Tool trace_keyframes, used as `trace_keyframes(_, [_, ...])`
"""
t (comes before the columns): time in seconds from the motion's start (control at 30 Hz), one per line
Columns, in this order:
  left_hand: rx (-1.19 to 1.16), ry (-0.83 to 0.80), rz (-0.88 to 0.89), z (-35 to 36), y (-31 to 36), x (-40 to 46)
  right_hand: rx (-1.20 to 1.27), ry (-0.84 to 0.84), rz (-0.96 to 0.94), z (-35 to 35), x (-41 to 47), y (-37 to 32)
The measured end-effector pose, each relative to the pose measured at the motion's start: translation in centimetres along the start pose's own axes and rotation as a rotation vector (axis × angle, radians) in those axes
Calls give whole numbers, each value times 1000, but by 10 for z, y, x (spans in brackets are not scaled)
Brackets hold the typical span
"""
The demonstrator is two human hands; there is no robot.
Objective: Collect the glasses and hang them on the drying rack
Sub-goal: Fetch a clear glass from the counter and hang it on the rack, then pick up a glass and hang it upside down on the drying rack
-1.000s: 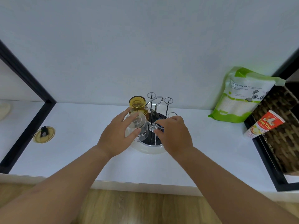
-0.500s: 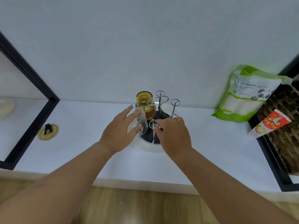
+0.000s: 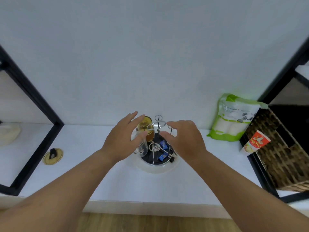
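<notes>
From my head view, my left hand (image 3: 122,139) spreads wide with nothing gripped, its thumb against the clear glass (image 3: 141,145) hanging upside down on the drying rack (image 3: 158,148); an amber glass (image 3: 145,127) hangs just beyond my fingertips. My right hand (image 3: 183,139) hovers loose and empty over the rack's right side, covering its pegs there. Right of that hand stand a green pouch (image 3: 234,118), a red tube (image 3: 255,143) and a wicker basket (image 3: 284,156). Left of my left hand lies a yellow lid (image 3: 52,156). The small blue things on the rack's base are too blurred to name.
</notes>
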State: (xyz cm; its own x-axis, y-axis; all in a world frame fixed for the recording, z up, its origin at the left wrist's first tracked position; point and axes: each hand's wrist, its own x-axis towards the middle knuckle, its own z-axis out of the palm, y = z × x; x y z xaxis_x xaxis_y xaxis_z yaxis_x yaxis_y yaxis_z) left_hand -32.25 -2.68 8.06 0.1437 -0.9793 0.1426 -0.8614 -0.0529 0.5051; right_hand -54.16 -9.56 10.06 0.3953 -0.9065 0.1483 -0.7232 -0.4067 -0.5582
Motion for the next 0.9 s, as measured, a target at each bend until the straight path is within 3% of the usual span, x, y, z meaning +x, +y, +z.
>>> trace_keyframes(0.2, [70, 109, 63, -119, 96, 13, -42, 34, -47, -137, 16, -55])
trace_keyframes(0.5, [83, 279, 179, -291, 242, -4, -44, 231, -154, -342, -15, -151])
trace_keyframes(0.7, [4, 360, 239, -355, 322, -40, -20, 323, -182, -430, -64, -192])
trace_keyframes(0.9, [-140, 325, 300, -400, 377, -83, -29, 398, -160, -487, -127, -222])
